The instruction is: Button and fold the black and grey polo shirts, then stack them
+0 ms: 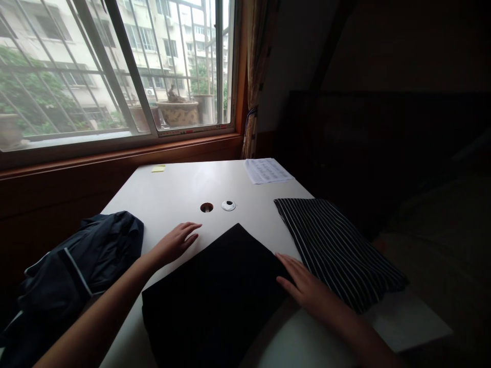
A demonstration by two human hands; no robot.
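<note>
A piece of black cloth (215,291), its kind not clear, lies flat on the white table (184,184) with one corner pointing away from me. My left hand (178,241) is just beyond its left edge, fingers stretched forward and apart, holding nothing. On the cloth's right edge rests my right hand (297,278), with its fingers extended and the thumb spread over the black fabric. The near part of the cloth runs out of view at the bottom.
At the left lies a crumpled dark navy garment (103,255) with light piping. Striped black-and-white fabric (333,245) lies to the right. Farther back are printed papers (268,170), a yellow sticky note (158,168), a cable hole (206,207) and its white cover (228,205).
</note>
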